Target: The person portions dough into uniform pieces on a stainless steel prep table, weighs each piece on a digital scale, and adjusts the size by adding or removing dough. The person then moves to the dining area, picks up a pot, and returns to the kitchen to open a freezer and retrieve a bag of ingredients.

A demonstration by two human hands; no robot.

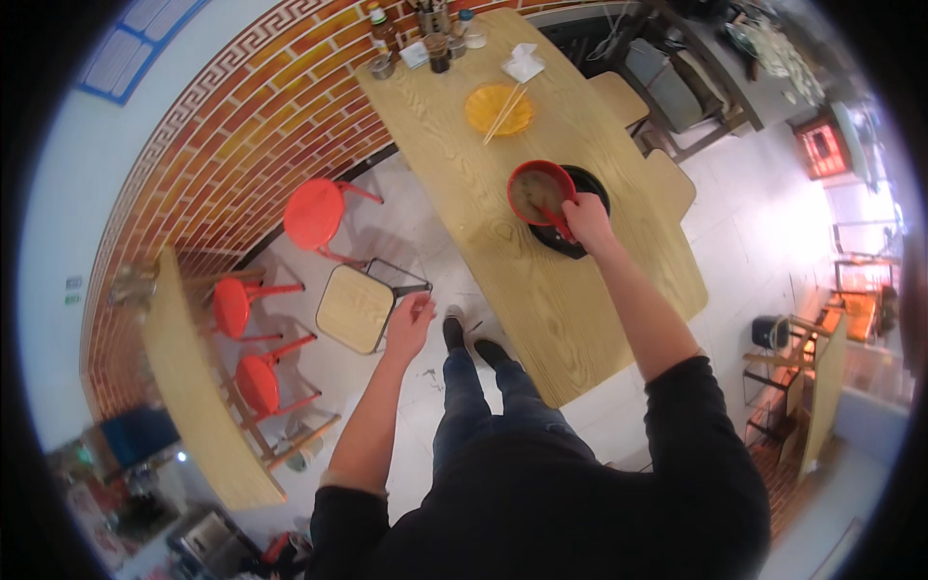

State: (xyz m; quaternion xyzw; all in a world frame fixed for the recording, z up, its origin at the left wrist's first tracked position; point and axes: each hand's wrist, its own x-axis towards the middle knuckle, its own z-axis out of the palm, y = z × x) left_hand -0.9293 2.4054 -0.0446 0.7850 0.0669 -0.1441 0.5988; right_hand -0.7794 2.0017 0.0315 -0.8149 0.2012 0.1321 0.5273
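My right hand (586,221) grips the near right rim of a red bowl (519,210). Cloudy brownish soup (535,190) fills part of it, and a red spoon (557,220) leans inside, its handle by my fingers. The bowl is above or on the left part of a black round dish (558,243) on the wooden table (500,254); which of the two I cannot tell. My left hand (409,322) hangs loosely curled with nothing visible in it, beside a square wood-topped stool (355,308).
Beyond the bowl is an orange plate (493,109) with chopsticks (505,116) across it. White tissues (523,64), a dark glass (437,54) and a brown bottle (384,32) stand at the table's far end. Red stools (314,214) are on the left, near another table (196,391).
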